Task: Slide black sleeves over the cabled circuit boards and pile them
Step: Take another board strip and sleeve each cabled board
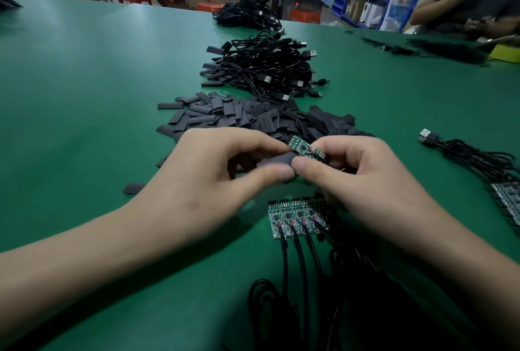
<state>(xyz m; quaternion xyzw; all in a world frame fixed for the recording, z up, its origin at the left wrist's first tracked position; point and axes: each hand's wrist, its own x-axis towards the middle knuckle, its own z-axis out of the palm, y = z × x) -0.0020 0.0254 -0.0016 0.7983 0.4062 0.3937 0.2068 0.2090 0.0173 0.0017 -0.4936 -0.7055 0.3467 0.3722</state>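
The left hand (213, 173) pinches a black sleeve (274, 161) between thumb and forefinger. The sleeve's long axis runs left to right, one end towards the right hand (363, 181). That hand pinches a green circuit board (305, 150) at its wired end. The board slants, its free end pointing away and to the left, at the sleeve's right end. Both are held above the middle of the green table (84, 83). Towards the near edge lies a row of bare boards (295, 218), their long axes pointing away and their black cables (298, 260) trailing nearer. Beyond the hands lies a heap of loose sleeves (239, 114), then a pile of sleeved cables (267, 71).
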